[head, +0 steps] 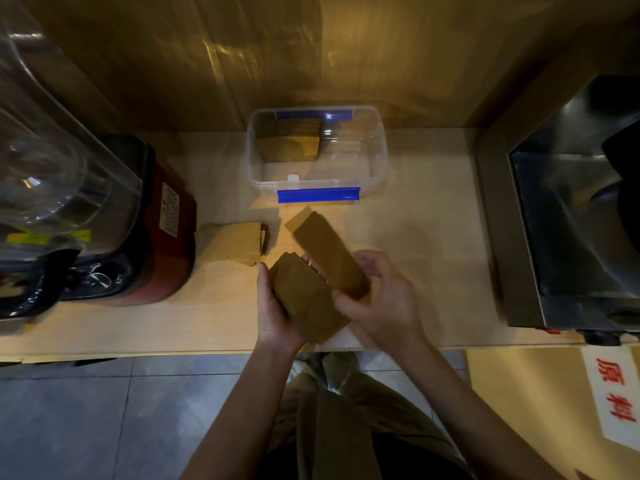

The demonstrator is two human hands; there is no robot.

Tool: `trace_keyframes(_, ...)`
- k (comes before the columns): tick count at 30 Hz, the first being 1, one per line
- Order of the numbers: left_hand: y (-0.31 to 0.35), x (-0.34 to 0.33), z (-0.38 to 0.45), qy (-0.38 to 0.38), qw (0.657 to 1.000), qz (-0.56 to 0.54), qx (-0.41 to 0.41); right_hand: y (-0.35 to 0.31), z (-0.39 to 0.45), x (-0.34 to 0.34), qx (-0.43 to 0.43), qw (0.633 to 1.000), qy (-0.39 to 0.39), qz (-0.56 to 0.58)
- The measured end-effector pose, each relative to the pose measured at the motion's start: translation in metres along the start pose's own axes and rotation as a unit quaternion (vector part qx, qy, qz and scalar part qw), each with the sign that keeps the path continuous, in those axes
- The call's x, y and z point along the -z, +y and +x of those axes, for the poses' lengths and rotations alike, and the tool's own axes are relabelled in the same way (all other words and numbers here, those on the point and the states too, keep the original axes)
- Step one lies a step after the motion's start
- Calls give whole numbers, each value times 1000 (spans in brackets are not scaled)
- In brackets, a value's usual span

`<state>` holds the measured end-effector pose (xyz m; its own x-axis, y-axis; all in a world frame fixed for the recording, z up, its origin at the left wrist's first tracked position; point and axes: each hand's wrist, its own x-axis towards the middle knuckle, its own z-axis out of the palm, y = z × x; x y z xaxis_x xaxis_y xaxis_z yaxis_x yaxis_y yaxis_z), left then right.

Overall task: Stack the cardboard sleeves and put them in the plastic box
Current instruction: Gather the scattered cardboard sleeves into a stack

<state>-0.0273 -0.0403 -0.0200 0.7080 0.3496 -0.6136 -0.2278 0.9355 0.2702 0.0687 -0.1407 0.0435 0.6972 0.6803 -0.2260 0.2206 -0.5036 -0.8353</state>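
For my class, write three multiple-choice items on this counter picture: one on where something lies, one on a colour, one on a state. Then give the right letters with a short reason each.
1. Where does the loose pile of sleeves lie?
A. Inside the box
B. On the counter, left of the hands
C. On the floor

2. What colour are the box's clips?
A. Blue
B. Red
C. Green

3. What state is the box in?
A. Lid shut
B. Open and empty
C. Open, some sleeves inside

Key:
1 B: the pile rests on the counter between the blender and the left hand, which holds one stack; the right hand holds another.
2 A: the near clip is blue.
3 C: the box has no lid on, and sleeves stand in its left part.
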Motion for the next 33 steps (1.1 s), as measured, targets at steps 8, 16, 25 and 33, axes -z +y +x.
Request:
trace_keyframes(8, 4, 0, 1, -106, 993, -45, -30, 3, -22, -42, 141, 968, 84, -189)
trace_keyframes(16, 10, 11, 0, -96, 992, -70, -47, 3, -20, -51, 140, 955, 24, -261)
trace_keyframes(25, 24, 23, -4, -74, 990, -65, -96, -7, 14, -34, 5, 986, -157, 46)
trace_keyframes(33, 37, 22, -8, -68, 983, -117, -124, 65, 95, -54, -40, 992, -28, -120)
